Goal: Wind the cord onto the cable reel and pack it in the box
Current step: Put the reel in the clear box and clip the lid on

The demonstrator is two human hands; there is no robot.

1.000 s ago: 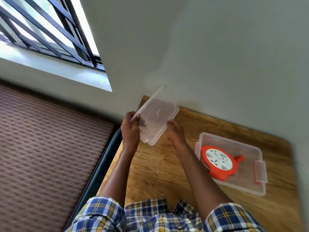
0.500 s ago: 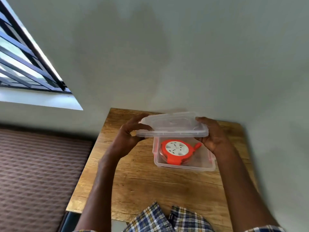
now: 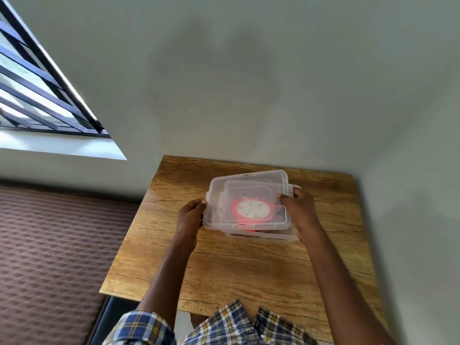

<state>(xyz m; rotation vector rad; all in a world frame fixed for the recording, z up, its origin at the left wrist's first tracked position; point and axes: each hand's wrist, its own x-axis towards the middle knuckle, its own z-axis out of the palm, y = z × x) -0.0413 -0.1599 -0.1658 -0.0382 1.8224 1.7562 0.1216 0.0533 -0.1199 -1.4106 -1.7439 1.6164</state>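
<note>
A clear plastic box [image 3: 273,236] stands on the wooden table [image 3: 239,265]. Its clear lid [image 3: 249,181] lies over the top of it, slightly askew. Through the lid shows the orange cable reel [image 3: 252,209] with its white socket face, inside the box. My left hand [image 3: 190,215] grips the lid's left edge with curled fingers. My right hand [image 3: 300,207] grips the lid's right edge, thumb on top. The cord itself is not visible.
The table stands in a corner against grey walls behind and to the right. A brown patterned mattress [image 3: 49,257] lies to the left, below a barred window [image 3: 32,90]. My checked shirt [image 3: 224,324] fills the bottom edge.
The lid, picked up from the table's left side, was carried over the box and lowered onto it. The view swung right and centred on the box.
</note>
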